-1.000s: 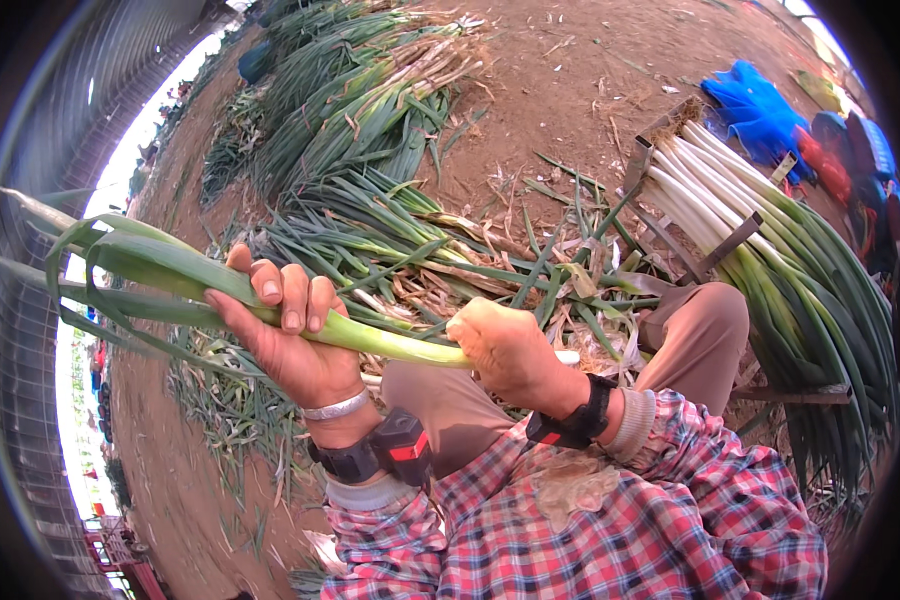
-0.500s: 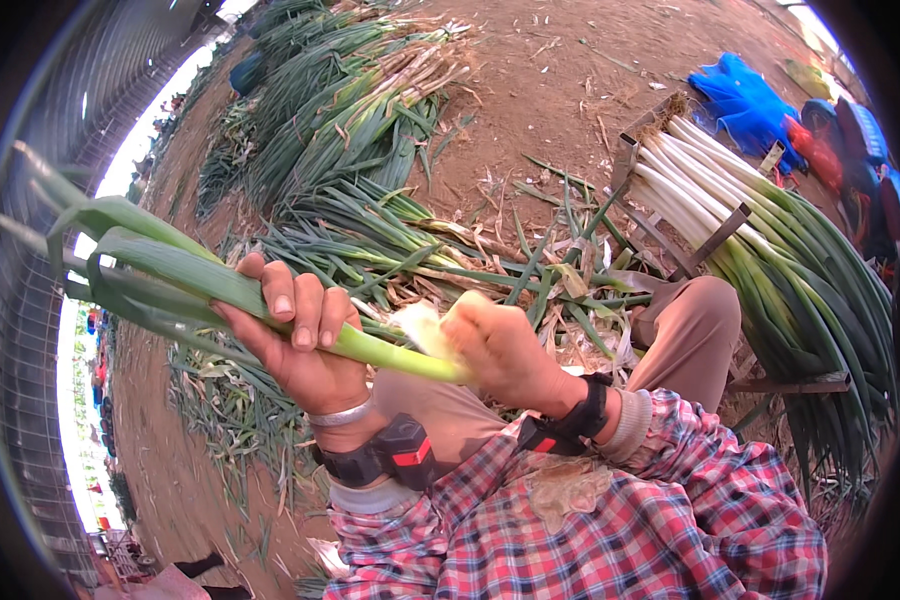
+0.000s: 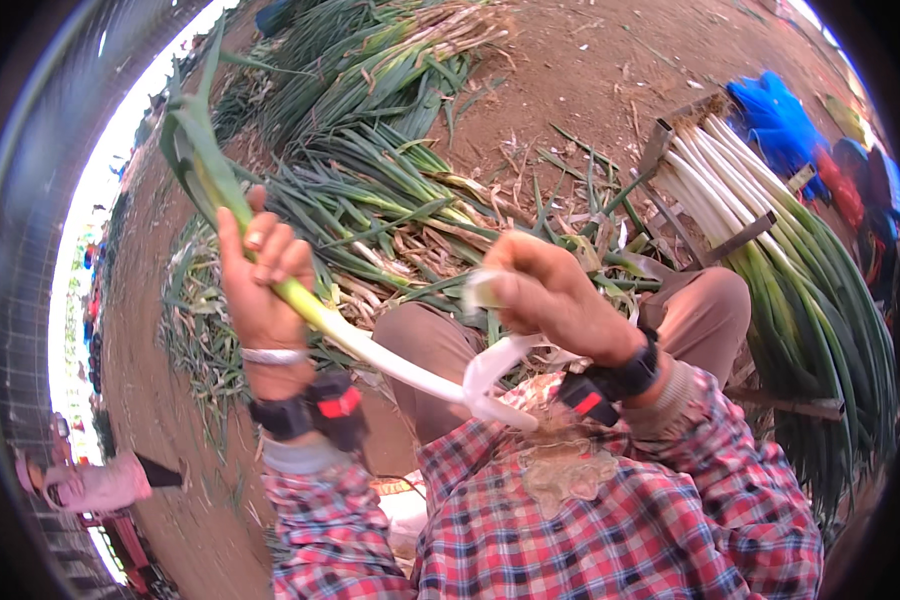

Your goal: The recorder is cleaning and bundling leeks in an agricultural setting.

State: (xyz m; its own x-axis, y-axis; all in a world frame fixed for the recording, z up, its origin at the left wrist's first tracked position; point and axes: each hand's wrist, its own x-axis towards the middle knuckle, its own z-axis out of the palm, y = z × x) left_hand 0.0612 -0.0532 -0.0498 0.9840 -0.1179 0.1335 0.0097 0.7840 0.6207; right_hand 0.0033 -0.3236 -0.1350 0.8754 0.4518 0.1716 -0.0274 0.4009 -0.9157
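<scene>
My left hand [image 3: 262, 285] is closed around the green onion [image 3: 315, 310] at the point where the pale green stem begins, fingers wrapped fully round with the thumb behind; the stalk runs diagonally from the dark leaves at upper left down to the white shank in front of my chest. My right hand [image 3: 550, 295] is pinched shut on a strip of outer skin [image 3: 495, 365], which curls away from the shank as a thin white ribbon. I judge the stalk to be light and fairly stiff along the white part, but liable to snap if bent sharply; the leaves are soft and flop easily. The skin looks thin and likely to tear, so a hold close to the stalk is advisable. The peeled surface appears smooth and may be slippery. My knees sit just below the stalk. Beyond them lies a heap of unpeeled onions [image 3: 370, 190] on the bare soil. To my right, a wooden rack [image 3: 730, 240] holds cleaned onions [image 3: 770, 250].
</scene>
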